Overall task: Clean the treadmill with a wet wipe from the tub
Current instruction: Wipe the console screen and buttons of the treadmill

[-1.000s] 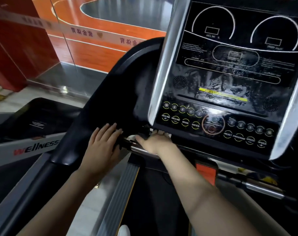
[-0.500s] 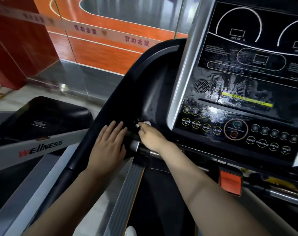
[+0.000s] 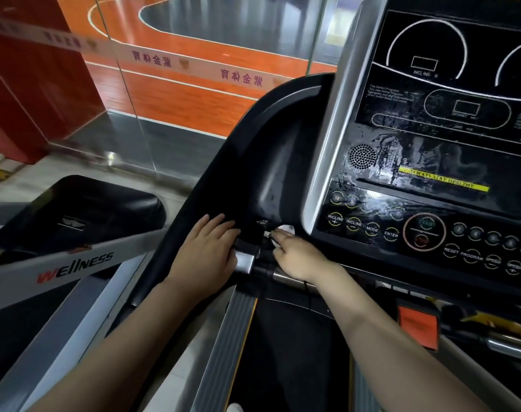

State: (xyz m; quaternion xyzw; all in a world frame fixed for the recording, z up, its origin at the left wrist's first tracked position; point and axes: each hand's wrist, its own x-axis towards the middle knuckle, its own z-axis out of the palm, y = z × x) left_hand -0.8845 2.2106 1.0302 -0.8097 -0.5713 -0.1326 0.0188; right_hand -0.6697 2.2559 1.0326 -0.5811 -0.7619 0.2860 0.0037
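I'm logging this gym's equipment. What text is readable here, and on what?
"WELLNESS": neighbouring machine's grey frame.
"INCLINE", "MODE", "ENTER", "START", "RESET", "PROGRAM", "SPEED": console buttons.
"ALWAYS STAY HEALTHY": yellow strip, partly smeared.
"INCLINE": left dial.
Mirrored Chinese characters: window banner.
Console fine print: too small.

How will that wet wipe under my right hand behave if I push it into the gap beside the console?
The wet wipe looks crumpled under the right hand, so it is probably floppy and will bunch. The console shows wet streaks, so it likely slides easily.
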